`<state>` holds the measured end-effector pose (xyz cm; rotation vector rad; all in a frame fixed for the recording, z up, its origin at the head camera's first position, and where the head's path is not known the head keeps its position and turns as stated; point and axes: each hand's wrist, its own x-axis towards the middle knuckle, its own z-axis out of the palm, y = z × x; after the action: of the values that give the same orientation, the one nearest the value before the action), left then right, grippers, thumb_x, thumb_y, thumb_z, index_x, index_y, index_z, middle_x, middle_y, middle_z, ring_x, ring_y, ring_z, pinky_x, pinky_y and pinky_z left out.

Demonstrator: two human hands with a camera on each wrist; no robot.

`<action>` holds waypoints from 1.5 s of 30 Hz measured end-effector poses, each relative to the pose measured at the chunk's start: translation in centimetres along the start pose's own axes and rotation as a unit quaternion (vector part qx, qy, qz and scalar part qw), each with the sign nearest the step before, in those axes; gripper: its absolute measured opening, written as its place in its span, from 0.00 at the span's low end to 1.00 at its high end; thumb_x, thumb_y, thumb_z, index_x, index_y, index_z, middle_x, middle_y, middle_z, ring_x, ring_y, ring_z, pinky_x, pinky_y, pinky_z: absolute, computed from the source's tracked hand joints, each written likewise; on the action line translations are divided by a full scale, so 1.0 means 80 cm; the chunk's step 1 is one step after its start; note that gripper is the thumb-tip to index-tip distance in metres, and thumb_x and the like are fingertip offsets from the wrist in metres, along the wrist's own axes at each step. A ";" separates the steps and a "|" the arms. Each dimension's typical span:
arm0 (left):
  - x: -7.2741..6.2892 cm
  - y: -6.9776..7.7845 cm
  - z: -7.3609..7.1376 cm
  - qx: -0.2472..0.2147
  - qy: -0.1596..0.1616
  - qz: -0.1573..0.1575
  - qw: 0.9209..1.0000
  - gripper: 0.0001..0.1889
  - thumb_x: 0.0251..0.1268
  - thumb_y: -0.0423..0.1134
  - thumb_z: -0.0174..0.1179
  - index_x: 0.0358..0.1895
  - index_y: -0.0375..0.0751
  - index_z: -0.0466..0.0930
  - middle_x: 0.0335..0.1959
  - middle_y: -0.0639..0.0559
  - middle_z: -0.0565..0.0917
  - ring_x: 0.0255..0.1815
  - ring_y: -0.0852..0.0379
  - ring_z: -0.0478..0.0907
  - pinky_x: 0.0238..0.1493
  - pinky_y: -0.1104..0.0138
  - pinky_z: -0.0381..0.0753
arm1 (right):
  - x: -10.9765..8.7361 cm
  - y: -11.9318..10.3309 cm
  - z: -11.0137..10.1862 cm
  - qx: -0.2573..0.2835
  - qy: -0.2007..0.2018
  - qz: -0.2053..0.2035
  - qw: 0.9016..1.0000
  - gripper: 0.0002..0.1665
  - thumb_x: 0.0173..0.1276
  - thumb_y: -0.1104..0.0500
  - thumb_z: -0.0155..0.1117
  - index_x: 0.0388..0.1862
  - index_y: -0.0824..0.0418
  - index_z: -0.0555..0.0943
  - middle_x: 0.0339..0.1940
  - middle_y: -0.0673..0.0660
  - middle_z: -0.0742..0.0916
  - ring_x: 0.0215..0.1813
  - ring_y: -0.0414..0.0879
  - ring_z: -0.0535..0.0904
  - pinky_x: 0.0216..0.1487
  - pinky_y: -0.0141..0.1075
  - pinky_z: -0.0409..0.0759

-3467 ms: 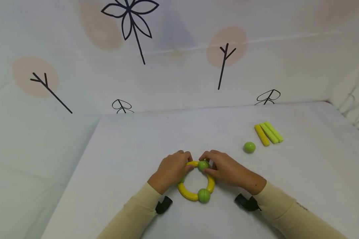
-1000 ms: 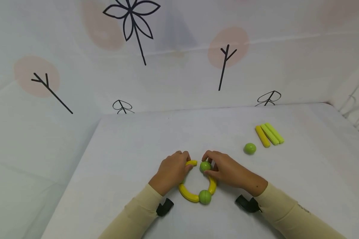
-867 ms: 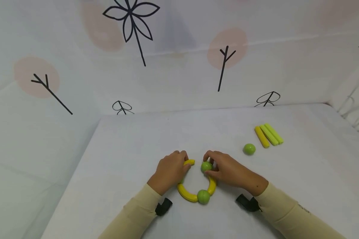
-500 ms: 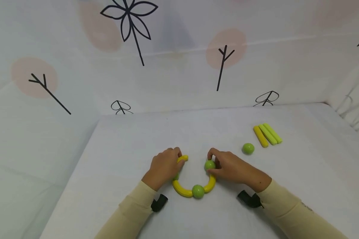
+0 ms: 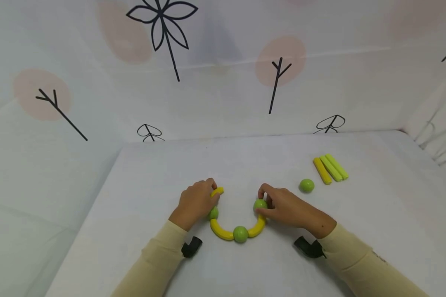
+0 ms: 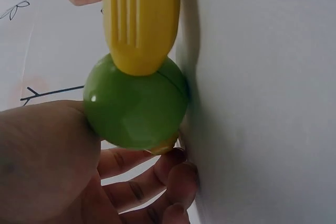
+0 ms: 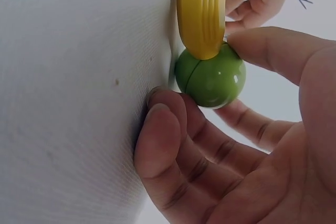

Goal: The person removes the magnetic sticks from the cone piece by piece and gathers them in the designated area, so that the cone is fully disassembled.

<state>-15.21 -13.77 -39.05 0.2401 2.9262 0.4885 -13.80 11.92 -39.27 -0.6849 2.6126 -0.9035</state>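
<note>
Yellow curved rods and green balls are joined into a U-shaped chain on the white table, its gap facing away from me. My left hand (image 5: pixel 195 204) pinches the yellow curved rod (image 5: pixel 217 191) at the chain's left end, just beyond a green ball (image 5: pixel 213 213). My right hand (image 5: pixel 288 206) holds the green ball (image 5: pixel 259 204) at the right end between thumb and fingers; the right wrist view shows this green ball (image 7: pixel 210 80) joined to a ridged yellow rod (image 7: pixel 202 14). A lower yellow rod (image 5: pixel 221 231) and another green ball (image 5: pixel 240 234) form the near curve.
Beyond my right hand lies a loose green ball (image 5: pixel 306 185). Past it are a straight yellow stick (image 5: pixel 322 170) and two yellow-green sticks (image 5: pixel 333 167) side by side. A patterned white cloth (image 5: pixel 215 99) rises behind and beside the table (image 5: pixel 163 165).
The chain was a closed ring; it parted between the far yellow rod and the right-hand ball. My left hand moved left and away with its rod, widening the gap; the right shifted slightly right.
</note>
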 end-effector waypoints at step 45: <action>-0.048 0.075 0.029 0.126 -0.002 0.246 0.961 0.11 0.58 0.55 0.71 0.35 0.54 0.89 0.30 0.63 0.83 0.26 0.66 0.71 0.30 0.70 0.67 | 0.000 0.026 -0.013 0.057 -0.061 -0.021 0.996 0.18 0.72 0.58 0.65 0.58 0.59 0.76 0.32 0.49 0.83 0.28 0.39 0.76 0.33 0.30 0.77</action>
<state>-10.24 -8.15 -38.68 1.0147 2.9034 0.1667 -14.94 13.90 -39.79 -0.7438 2.4274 -0.9831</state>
